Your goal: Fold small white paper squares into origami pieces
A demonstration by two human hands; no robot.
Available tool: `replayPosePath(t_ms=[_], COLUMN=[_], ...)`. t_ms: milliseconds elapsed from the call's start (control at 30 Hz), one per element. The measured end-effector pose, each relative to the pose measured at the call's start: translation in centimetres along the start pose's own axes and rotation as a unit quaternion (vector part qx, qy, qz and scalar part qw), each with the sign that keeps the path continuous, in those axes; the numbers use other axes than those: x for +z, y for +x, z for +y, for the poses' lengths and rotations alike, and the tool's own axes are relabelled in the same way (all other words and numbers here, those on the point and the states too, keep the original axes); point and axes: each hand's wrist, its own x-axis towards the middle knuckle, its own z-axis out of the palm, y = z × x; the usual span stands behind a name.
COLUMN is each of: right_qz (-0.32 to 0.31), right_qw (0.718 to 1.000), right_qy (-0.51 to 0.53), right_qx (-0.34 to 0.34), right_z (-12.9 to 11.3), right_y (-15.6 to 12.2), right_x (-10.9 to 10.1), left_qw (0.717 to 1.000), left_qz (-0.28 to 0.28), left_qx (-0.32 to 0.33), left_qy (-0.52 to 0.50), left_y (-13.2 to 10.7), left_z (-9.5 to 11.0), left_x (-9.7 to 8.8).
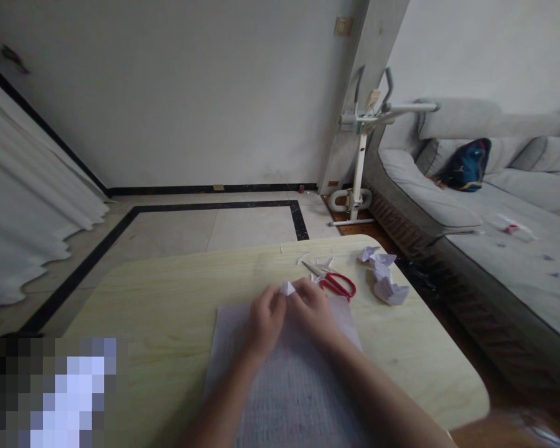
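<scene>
Between my two hands is a small piece of folded white paper (287, 288), its pointed tip showing above the fingers. My left hand (267, 314) pinches it from the left, and my right hand (312, 306) grips it from the right; the lower part of the paper is hidden by the fingers. Under both wrists lies a large sheet of paper with writing (280, 398), flat on the table. Just beyond my right hand, red-handled scissors (338, 284) rest with their blades pointing away to the left, among thin paper scraps (325, 261).
Several folded paper pieces (389, 289) sit at the right side of the pale wooden table (158, 311). Past its right edge stands a grey sofa (452, 218) with a blue bag (469, 165). White exercise equipment (360, 162) stands by the wall; a white curtain (23, 205) hangs at left.
</scene>
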Motion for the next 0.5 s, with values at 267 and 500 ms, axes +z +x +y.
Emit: replayPosePath(t_ms=[267, 500], right_qz=[0.035, 0.017], right_qw=[0.994, 0.981], right_qy=[-0.088, -0.15], right_qx=[-0.059, -0.119], right_z=[0.8, 1.0], right_y=[0.2, -0.1], right_x=[-0.4, -0.6], left_qw=[0.999, 0.993], left_qz=[0.005, 0.014], left_qx=[0.033, -0.049], left_qy=[-0.001, -0.103], left_y=[-0.1, 0.2], left_z=[0.4, 0.9], left_x=[-0.4, -0.3])
